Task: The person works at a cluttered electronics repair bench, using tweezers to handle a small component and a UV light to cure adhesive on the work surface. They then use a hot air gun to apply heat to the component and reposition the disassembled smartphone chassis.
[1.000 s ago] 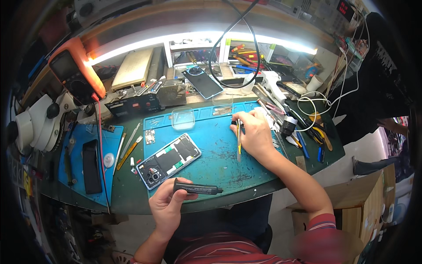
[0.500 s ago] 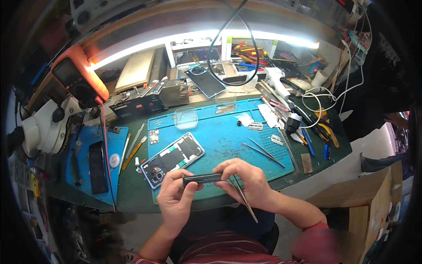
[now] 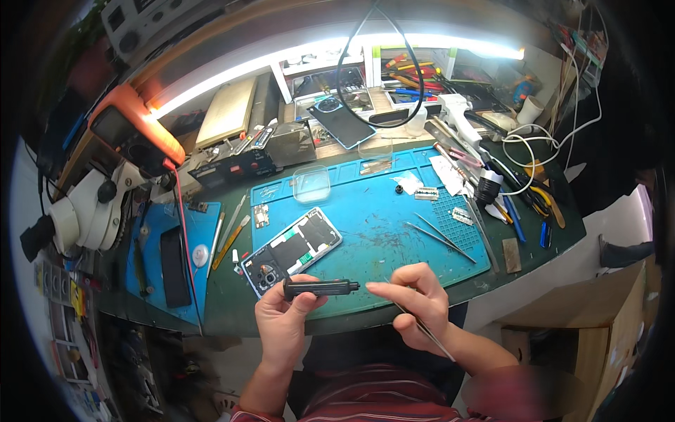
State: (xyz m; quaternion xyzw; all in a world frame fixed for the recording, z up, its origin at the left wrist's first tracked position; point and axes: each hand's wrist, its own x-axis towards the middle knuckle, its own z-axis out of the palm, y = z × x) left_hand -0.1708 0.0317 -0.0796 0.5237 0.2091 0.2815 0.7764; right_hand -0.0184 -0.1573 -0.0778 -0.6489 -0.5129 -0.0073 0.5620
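Observation:
My left hand (image 3: 280,320) grips a black, bar-shaped tool (image 3: 327,288) above the mat's near edge, thumb on its near side. A narrow stub shows at the tool's right end; I cannot make out its exact kind. My right hand (image 3: 425,309) is just right of that stub, apart from it, with the index finger stretched towards it. Slim metal tweezers (image 3: 437,342) lie across my right palm, held by the curled fingers and pointing down to the right. Beyond my left hand an opened phone (image 3: 302,246) lies on the blue mat (image 3: 380,232), its inside showing.
Another pair of tweezers (image 3: 443,239) and a razor blade (image 3: 426,193) lie on the mat. A clear plastic box (image 3: 311,184) stands behind the opened phone. Pliers (image 3: 536,197) and cables crowd the right; a white microscope (image 3: 84,218) and orange multimeter (image 3: 133,130) stand left.
My right hand has drawn away to the right from the black tool's end, uncovering the stub. The tweezers have swung along with it. My left hand keeps its hold; the whole view has shifted slightly.

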